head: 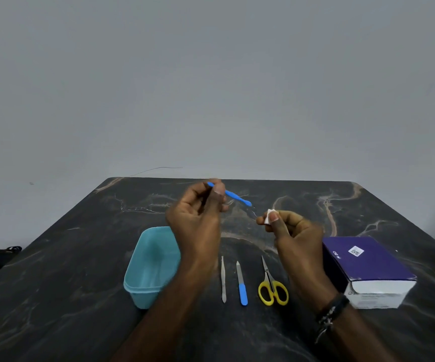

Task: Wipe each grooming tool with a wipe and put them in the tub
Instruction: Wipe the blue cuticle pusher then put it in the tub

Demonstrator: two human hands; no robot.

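Blue tool (233,195) pinched in left grip (198,215); right grip (292,228) pinches the wipe (270,215).

Two bare forearms reach into view from the bottom edge, with no sleeves covering them as far as the frame shows. The left hand (198,218) wears nothing: no ring, no watch, no band on its wrist. The right hand (293,231) is likewise bare of rings, but its wrist carries a dark braided wristband (332,310), black and cord-like, wrapped in more than one strand, with small pale metal bits and a thin loose end hanging from it.
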